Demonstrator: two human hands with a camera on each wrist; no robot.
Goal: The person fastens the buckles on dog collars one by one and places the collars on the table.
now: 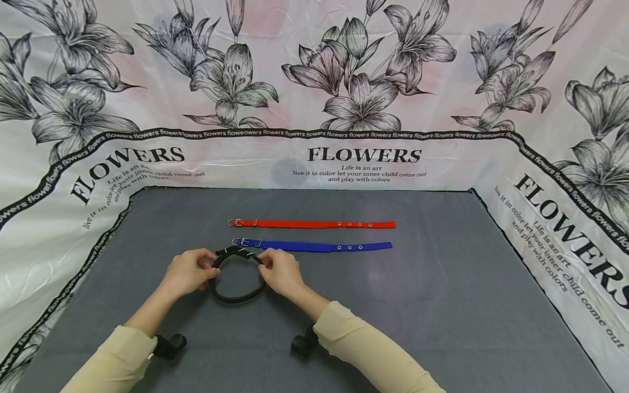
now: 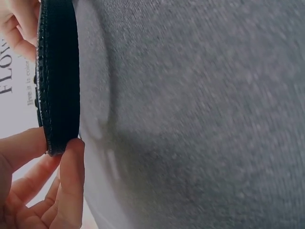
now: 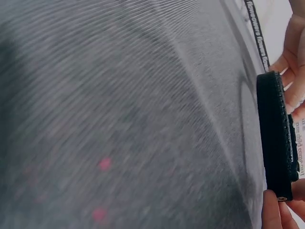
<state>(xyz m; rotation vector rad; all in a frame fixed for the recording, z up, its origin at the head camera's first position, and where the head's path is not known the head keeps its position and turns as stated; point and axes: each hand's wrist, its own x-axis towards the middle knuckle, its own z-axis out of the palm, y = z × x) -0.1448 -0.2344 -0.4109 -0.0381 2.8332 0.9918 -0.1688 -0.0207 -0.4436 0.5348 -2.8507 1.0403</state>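
A black buckle collar (image 1: 238,299) forms a loop between my two hands, its metal buckle at the far side. My left hand (image 1: 188,271) pinches the loop's left side between thumb and fingers. On the opposite side, my right hand (image 1: 281,271) pinches the band near the buckle. The left wrist view shows the black band (image 2: 59,81) edge-on, with stitching along its rim. In the right wrist view, the collar (image 3: 275,138) appears at the right edge, with fingers at both ends.
Beyond the hands, a blue collar (image 1: 304,246) and a red collar (image 1: 300,224) lie flat and straight, side by side, buckles to the left. They rest on a grey cloth surface (image 1: 417,295). A flower-printed white cloth (image 1: 255,164) borders it at the back and sides.
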